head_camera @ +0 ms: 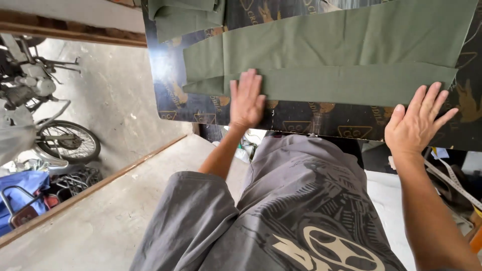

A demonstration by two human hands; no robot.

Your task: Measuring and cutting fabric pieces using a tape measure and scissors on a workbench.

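Olive green fabric [341, 45] lies spread on a dark printed tabletop [311, 120], with a folded strip along its near edge. My left hand [246, 100] presses flat on the left end of that folded strip, fingers apart. My right hand [416, 123] rests flat with spread fingers at the strip's right end, fingertips touching the cloth edge. Neither hand grips anything. More folded green fabric [183, 17] sits at the table's far left corner.
A motorcycle [35, 100] with its wheel stands on the concrete floor at left, next to a blue bag [20, 190]. A measuring tape [454, 180] hangs at right. My grey printed shirt [281, 216] fills the lower view.
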